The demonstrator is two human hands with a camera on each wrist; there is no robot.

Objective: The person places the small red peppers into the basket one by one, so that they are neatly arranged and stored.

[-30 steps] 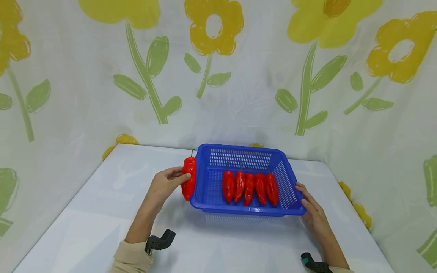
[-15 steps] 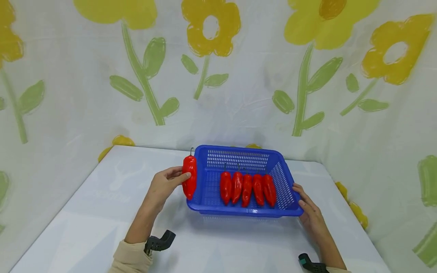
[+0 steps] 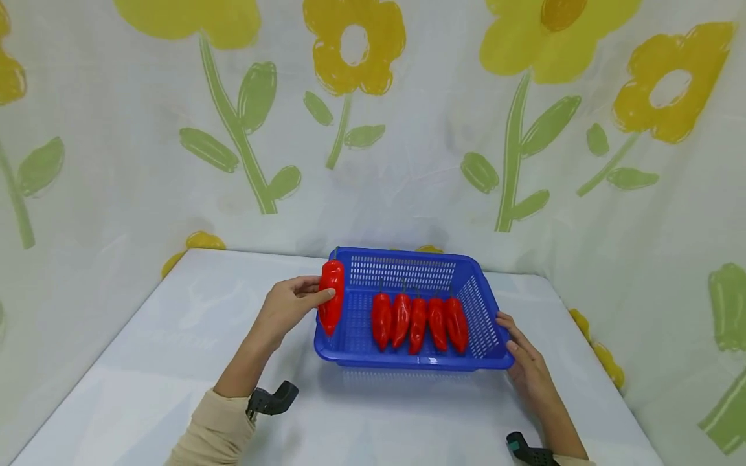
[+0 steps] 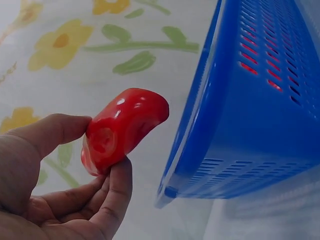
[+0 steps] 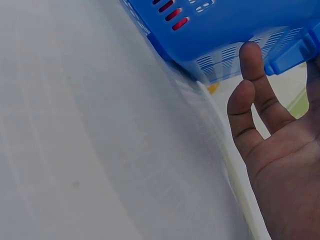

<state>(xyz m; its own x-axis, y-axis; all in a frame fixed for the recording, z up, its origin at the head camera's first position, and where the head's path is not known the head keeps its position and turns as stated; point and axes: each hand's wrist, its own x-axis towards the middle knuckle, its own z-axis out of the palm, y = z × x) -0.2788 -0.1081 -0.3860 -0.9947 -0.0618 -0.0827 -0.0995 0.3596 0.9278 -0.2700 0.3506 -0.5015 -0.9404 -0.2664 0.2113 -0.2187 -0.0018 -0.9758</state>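
My left hand (image 3: 285,307) pinches a glossy red chili pepper (image 3: 332,275) between thumb and fingers, its stem up. In the head view the pepper overlaps the left rim of a blue plastic basket (image 3: 402,361). Seen from the left wrist, the held pepper (image 4: 132,112) is apart from the basket's outer wall (image 4: 220,125). Several red chili peppers (image 3: 417,323) lie side by side inside, stems towards the back. At the basket's right end, my right hand (image 3: 531,372) grips the rim; in the right wrist view two fingers (image 5: 251,62) reach along the outer wall.
The basket is over a white table (image 3: 175,362), near its back edge. Behind rises a pale cloth (image 3: 419,194) printed with yellow flowers. Each wrist wears a black camera mount, such as the left one (image 3: 274,398).
The held pepper has moved right and slightly up, from beside the basket's left rim to overlapping it. The right hand keeps its grip. The whole head view has shifted slightly.
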